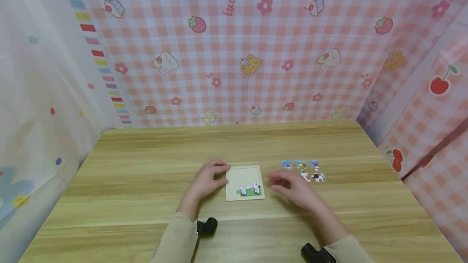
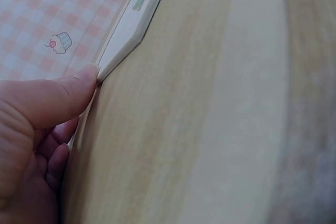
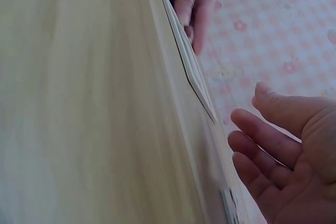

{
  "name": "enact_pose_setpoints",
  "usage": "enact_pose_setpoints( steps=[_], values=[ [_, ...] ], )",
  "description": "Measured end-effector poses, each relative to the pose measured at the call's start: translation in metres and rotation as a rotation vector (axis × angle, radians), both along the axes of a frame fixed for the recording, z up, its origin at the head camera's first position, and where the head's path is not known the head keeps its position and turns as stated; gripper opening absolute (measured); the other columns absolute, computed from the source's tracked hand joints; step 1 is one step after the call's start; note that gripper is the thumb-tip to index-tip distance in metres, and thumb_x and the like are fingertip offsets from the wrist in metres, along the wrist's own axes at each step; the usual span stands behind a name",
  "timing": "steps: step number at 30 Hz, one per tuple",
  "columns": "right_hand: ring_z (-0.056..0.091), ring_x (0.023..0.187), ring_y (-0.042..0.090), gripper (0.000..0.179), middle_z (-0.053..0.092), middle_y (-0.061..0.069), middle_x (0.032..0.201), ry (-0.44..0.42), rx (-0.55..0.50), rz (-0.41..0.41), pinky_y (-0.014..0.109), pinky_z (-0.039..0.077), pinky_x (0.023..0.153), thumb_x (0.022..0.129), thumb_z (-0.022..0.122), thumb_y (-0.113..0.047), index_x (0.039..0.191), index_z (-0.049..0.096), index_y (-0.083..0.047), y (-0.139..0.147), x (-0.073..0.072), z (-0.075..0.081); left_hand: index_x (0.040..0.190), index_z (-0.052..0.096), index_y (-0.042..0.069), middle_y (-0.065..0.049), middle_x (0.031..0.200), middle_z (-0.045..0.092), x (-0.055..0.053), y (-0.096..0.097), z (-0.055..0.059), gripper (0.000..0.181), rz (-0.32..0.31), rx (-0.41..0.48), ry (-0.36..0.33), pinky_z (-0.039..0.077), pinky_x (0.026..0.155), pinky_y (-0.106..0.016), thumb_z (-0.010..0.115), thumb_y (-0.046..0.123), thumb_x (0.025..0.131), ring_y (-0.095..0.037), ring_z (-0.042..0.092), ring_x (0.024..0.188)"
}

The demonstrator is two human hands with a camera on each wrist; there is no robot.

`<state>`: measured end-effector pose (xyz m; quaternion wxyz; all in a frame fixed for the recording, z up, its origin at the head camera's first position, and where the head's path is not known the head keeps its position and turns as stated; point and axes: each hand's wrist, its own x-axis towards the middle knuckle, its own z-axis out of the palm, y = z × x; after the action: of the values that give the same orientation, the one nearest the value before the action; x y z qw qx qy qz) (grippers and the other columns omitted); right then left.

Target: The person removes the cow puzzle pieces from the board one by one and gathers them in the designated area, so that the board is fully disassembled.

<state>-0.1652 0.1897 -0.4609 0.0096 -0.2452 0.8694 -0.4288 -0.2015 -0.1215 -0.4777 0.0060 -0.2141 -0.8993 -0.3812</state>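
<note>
A square, pale wooden puzzle tray (image 1: 237, 176) lies flat on the table. Joined puzzle pieces (image 1: 250, 190) with a white animal body and green ground fill its lower right part. At the tray's left edge, my left hand (image 1: 209, 178) rests its thumb and forefinger against the rim; in the left wrist view the thumb (image 2: 79, 92) meets a corner. My right hand (image 1: 294, 189) hovers just right of the tray, fingers loosely bent and nothing between them. Beyond it lie several loose puzzle pieces (image 1: 319, 177) in two rows, the lower row partly hidden by that hand.
The wooden table (image 1: 146, 153) runs back to a pink checked cloth (image 1: 234, 88) hanging behind it. A white cloth (image 1: 44, 104) hangs at the left and another checked one on the right. Black wrist cameras (image 1: 207, 227) sit at both sleeves.
</note>
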Motion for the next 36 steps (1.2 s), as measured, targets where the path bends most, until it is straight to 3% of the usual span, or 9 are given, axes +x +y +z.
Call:
enact_pose_setpoints(
  steps=[10,19,28,36],
  values=[
    [0.063,0.110,0.023,0.036,0.069,0.004,0.118,0.000,0.017,0.098,0.042,0.049,0.097,0.089,0.074,-0.014,0.124,0.068,-0.006,-0.035,-0.003,-0.003,0.125,0.068,0.002,-0.014,0.130,0.060,0.001,0.001,0.002,0.041,0.007,-0.004,-0.012,0.035,0.109,-0.051,0.078,0.009,0.085,-0.036,0.050,0.124],
    [0.058,0.083,0.016,0.039,0.068,0.001,0.103,0.071,0.079,0.084,0.028,0.050,0.072,0.083,0.080,-0.012,0.120,0.070,-0.011,-0.055,-0.004,-0.003,0.125,0.068,0.002,-0.013,0.130,0.060,0.001,0.002,0.003,0.041,0.012,0.008,-0.016,0.036,0.109,-0.050,0.078,0.009,0.085,-0.035,0.050,0.124],
    [0.059,0.080,0.013,0.034,0.066,-0.001,0.095,0.110,0.103,0.104,0.025,0.050,0.070,0.081,0.082,-0.011,0.114,0.072,-0.011,-0.063,-0.009,-0.007,0.125,0.068,0.002,-0.013,0.130,0.060,0.000,0.001,0.001,0.041,0.008,0.014,-0.011,0.036,0.109,-0.050,0.078,0.009,0.085,-0.035,0.050,0.124],
    [0.051,0.077,0.007,0.030,0.060,-0.005,0.089,0.078,0.140,0.105,0.025,0.046,0.068,0.081,0.083,-0.014,0.110,0.074,-0.013,-0.066,-0.011,-0.011,0.125,0.068,0.002,-0.013,0.129,0.060,0.000,0.001,-0.001,0.042,-0.001,0.019,0.002,0.036,0.108,-0.051,0.078,0.008,0.085,-0.035,0.051,0.123]
  ],
)
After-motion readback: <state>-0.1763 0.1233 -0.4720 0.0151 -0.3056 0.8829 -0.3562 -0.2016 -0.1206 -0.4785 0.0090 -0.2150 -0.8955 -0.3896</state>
